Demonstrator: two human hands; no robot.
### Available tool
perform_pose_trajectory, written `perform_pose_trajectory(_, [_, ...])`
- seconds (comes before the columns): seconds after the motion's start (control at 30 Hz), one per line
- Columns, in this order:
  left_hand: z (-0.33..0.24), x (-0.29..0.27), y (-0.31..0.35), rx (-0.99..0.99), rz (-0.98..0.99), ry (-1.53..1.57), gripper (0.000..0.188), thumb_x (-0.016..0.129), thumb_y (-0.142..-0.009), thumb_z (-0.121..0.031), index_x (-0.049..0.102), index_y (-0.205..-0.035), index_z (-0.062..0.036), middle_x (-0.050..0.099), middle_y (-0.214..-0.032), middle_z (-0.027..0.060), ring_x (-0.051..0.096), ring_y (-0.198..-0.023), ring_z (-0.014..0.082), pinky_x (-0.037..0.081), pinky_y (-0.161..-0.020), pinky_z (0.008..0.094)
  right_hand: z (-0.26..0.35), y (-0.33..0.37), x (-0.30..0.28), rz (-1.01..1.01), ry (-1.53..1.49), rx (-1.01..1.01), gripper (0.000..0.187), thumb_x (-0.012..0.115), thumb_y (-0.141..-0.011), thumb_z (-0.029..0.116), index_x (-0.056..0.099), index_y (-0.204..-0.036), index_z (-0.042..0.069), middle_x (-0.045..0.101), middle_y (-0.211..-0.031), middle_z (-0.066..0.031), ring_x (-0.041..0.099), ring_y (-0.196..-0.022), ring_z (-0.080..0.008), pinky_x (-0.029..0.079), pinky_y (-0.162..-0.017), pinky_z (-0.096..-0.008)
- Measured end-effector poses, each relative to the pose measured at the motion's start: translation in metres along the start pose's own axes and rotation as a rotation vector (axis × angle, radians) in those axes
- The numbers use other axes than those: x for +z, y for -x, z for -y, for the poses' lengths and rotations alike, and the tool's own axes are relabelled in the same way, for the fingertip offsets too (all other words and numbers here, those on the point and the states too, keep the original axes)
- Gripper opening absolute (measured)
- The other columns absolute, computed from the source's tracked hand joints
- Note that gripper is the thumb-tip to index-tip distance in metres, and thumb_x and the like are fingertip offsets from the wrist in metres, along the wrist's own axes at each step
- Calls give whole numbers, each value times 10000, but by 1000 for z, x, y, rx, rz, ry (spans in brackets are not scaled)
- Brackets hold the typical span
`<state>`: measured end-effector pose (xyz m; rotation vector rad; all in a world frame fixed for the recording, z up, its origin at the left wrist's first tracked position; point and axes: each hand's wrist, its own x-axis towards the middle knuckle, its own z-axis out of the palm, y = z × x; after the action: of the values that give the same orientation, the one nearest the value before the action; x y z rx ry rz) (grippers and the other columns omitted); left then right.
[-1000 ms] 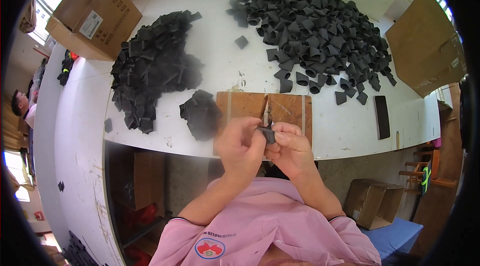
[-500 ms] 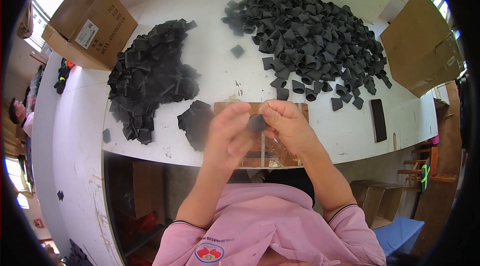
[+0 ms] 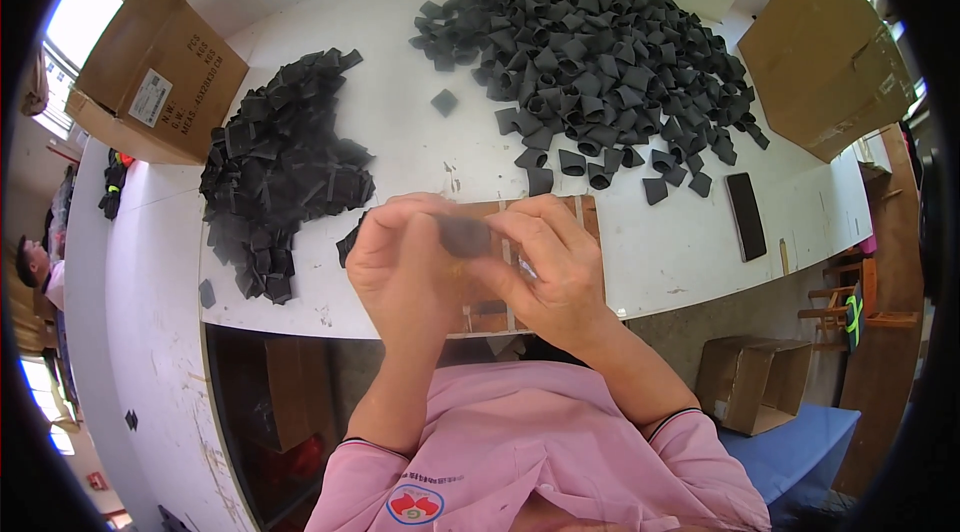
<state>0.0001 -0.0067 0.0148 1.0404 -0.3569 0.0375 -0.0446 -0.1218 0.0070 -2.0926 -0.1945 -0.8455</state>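
Observation:
Between my two hands, above a brown wooden board (image 3: 485, 322), is a small dark grey square piece (image 3: 465, 236), slightly blurred. My right hand (image 3: 550, 267) pinches its right side between thumb and fingers. My left hand (image 3: 395, 257) is closed at its left side with curled fingers, smeared by motion. To the left lies a heap of flat black pieces (image 3: 285, 157), with a smaller bunch mostly hidden behind my left hand. A large pile of dark grey sleeve-like pieces (image 3: 600, 62), many opened into short tubes, spreads over the far right. One loose piece (image 3: 444, 103) lies between the heaps.
Cardboard boxes stand at the far left (image 3: 160, 72) and far right (image 3: 830, 57) of the white table (image 3: 400, 152). A black phone (image 3: 745, 217) lies near the right edge. Below are an open carton (image 3: 755, 387) and a blue surface (image 3: 800, 447). Another person (image 3: 35, 262) is at the far left.
Both hands have shifted left, and the held piece now spans the gap between them. My left fingers, more stretched before, are curled at the piece. The whole view has shifted slightly.

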Motion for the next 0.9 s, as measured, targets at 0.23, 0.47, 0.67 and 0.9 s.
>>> perform_pose_trajectory(0.23, [5,-1,7,-75,-110,131,114,496,-875,-107,533,-862,0,549,-869,91,497,-808,156,395,-767,277,6,-12,-5,-96,126,-126,301,693,-608,62,569,-876,6,536,-761,-68,537,-654,-217,446,-510,-288])
perform_pose_trajectory(0.47, [5,-2,10,34,-75,-46,100,526,-854,-88,536,-825,7,565,-852,95,504,-786,146,398,-749,261,-4,-9,-4,4,84,-136,230,673,-616,33,584,-826,4,552,-739,-64,542,-655,-219,444,-522,-301])
perform_pose_trajectory(0.67, [7,-15,11,-110,-20,143,83,527,-844,-72,534,-806,1,566,-838,101,498,-794,150,381,-764,258,-6,-12,-4,54,-14,-60,155,657,-634,11,590,-773,16,536,-677,-61,536,-645,-214,438,-533,-301])
perform_pose_trajectory(0.9, [13,-19,15,-96,0,99,91,535,-836,-79,535,-820,10,564,-860,107,498,-834,163,386,-792,281,-12,-10,-6,80,-66,-65,122,657,-644,22,552,-706,16,502,-645,-66,513,-613,-219,415,-512,-313])
